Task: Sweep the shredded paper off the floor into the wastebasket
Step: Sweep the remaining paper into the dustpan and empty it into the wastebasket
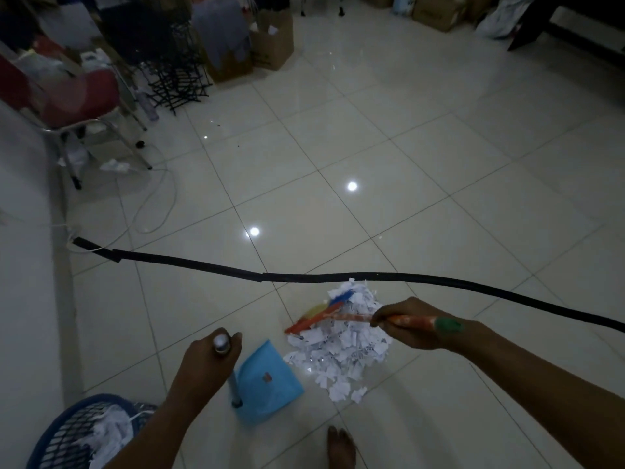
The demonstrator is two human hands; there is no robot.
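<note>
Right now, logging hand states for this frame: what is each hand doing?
Left hand: grips the dustpan handle.
Right hand: grips the broom handle.

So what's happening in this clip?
A person is sweeping up shredded paper. The right hand grips a broom whose bristles sit on the paper pile. The left hand holds the upright handle of a blue dustpan resting on the tiled floor just left of the pile. A blue basket at lower left already holds some paper. The pan looks empty.
</note>
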